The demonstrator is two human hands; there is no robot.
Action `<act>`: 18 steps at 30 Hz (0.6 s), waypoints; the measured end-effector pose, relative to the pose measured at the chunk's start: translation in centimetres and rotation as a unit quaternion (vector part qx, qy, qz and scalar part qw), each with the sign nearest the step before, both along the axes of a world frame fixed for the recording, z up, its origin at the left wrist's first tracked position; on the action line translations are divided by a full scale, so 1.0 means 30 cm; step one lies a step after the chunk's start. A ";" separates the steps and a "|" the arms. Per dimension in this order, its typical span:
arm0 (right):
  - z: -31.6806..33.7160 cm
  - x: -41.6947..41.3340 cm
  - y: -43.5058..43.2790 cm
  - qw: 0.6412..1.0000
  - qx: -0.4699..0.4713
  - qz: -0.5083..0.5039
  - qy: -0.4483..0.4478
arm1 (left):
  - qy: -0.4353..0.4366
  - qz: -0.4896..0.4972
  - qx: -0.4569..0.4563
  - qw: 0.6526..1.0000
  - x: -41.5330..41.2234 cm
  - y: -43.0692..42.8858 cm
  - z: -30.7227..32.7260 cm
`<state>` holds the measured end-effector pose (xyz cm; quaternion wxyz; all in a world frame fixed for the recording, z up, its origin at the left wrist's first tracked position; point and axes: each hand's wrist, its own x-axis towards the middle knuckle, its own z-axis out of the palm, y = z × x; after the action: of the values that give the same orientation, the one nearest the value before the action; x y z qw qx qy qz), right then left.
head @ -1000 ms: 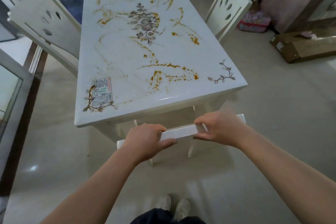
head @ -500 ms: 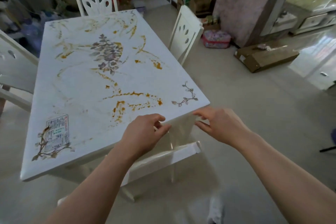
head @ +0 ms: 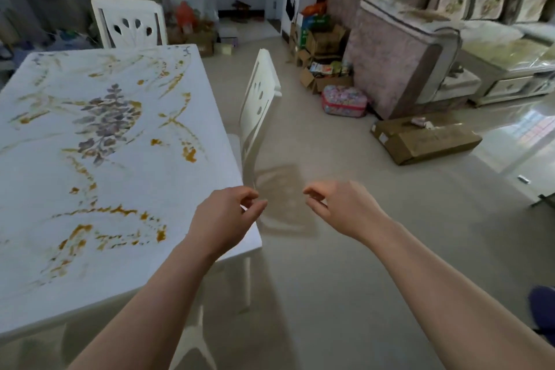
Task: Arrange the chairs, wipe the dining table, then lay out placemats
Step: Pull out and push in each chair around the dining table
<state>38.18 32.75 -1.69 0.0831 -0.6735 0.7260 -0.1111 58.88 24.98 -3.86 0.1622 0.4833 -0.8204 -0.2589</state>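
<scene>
The white dining table [head: 126, 273] with a flower print and orange-brown streaks fills the left half of the view. A white chair [head: 259, 99] stands at its right long side, its back towards me at an angle. Another white chair [head: 129, 24] stands at the far end. Part of a white chair frame [head: 198, 339] shows under the table's near end. My left hand [head: 223, 218] hovers over the table's near right corner, fingers loosely curled and holding nothing. My right hand [head: 342, 207] hangs in the air over the floor, fingers apart and empty.
A long brown cardboard box [head: 426, 137] lies on the floor at the right. A pink patterned bag [head: 344, 100], open cartons [head: 322, 48] and a covered sofa [head: 399, 60] stand behind it. A low cabinet [head: 510, 69] is at the far right.
Both hands have let go of the near chair's top rail and lifted. The view has swung up and to the right, so that chair now sits under the table's near end.
</scene>
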 end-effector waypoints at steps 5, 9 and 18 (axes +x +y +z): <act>-0.012 -0.205 -0.149 0.999 0.018 0.017 -0.043 | -0.008 0.042 -0.003 0.999 -0.202 -0.122 0.018; -0.034 -0.345 -0.319 0.998 0.012 0.044 -0.051 | -0.007 0.073 -0.012 0.997 -0.341 -0.268 0.027; 0.030 -0.703 -0.871 0.996 0.006 0.085 -0.006 | 0.001 0.152 -0.004 0.988 -0.664 -0.742 0.045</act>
<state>17.09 6.64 -0.79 0.1006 -0.7319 0.6661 -0.1026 38.94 2.73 -2.52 0.2022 0.6017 -0.7380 -0.2287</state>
